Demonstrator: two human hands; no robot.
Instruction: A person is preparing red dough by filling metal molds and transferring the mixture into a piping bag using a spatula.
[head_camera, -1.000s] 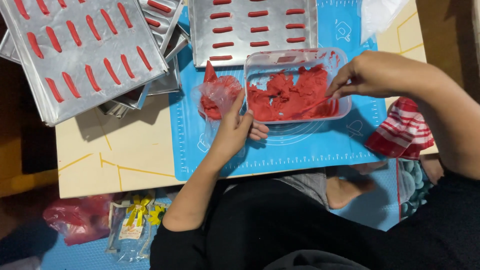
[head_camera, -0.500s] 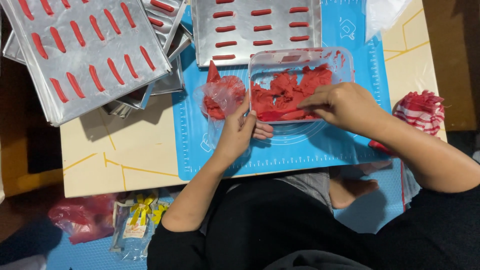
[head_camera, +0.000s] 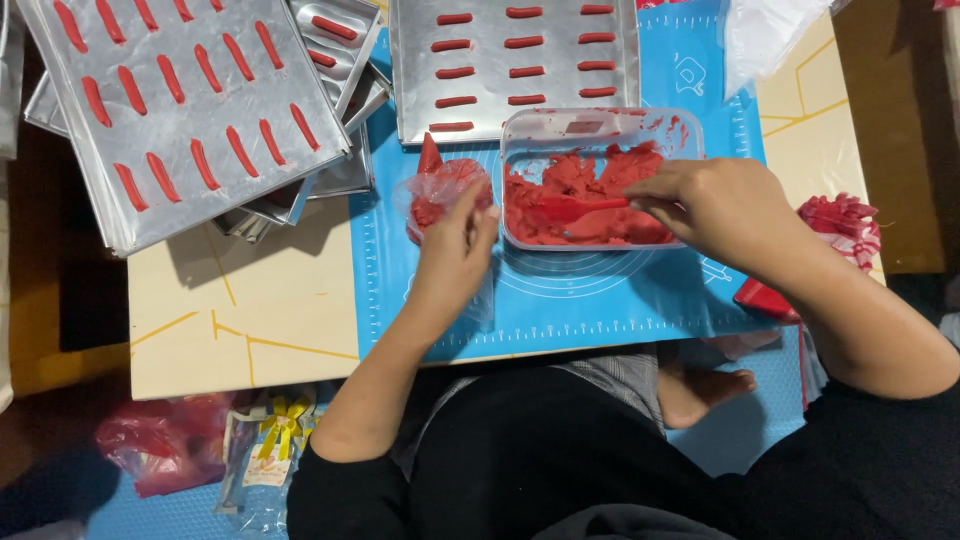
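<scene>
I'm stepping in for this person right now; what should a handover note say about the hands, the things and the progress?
Left hand: holds the clear piping bag of red dough, beside the tub.
Right hand: holds a red spatula in the dough inside the clear plastic tub on the blue mat.
Done: red strips piped on the front tray and the left tray.
Left: the front tray's lowest row holds one strip; the tub holds dough.
</scene>
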